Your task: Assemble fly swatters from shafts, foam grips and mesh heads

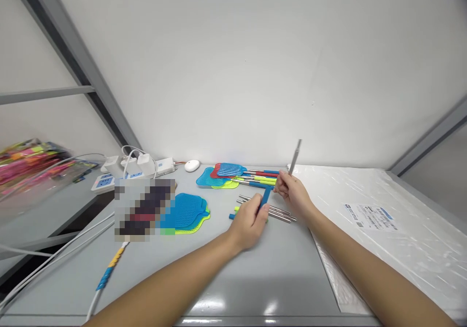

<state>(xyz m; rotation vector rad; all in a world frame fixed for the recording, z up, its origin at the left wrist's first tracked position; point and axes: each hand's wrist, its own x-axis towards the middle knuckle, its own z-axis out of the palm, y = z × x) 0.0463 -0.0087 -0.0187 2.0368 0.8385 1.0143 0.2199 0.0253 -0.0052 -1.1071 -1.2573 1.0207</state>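
My left hand (250, 222) is closed around a blue tube-like handle (266, 196), its upper end pointing at the other hand. My right hand (290, 190) pinches a thin metal rod (296, 155) that sticks up past the fingers. The rod's lower end is hidden by the fingers, so I cannot tell whether it touches the handle. Under the hands lie several loose metal rods (286, 216) and the ends of blue and yellow-green handles (232, 216). Behind them is a pile of fly swatters (229, 170) with blue, red and yellow-green heads. Loose swatter heads (186, 212) are stacked to the left.
A wrapped white sheet or package (401, 186) with a label covers the right side of the grey table (255, 283). At left are a power strip (104, 183) with chargers, white cables (65, 242), a pixelated patch and colourful plastic packs (40, 166). A small white device (191, 165) stands by the wall.
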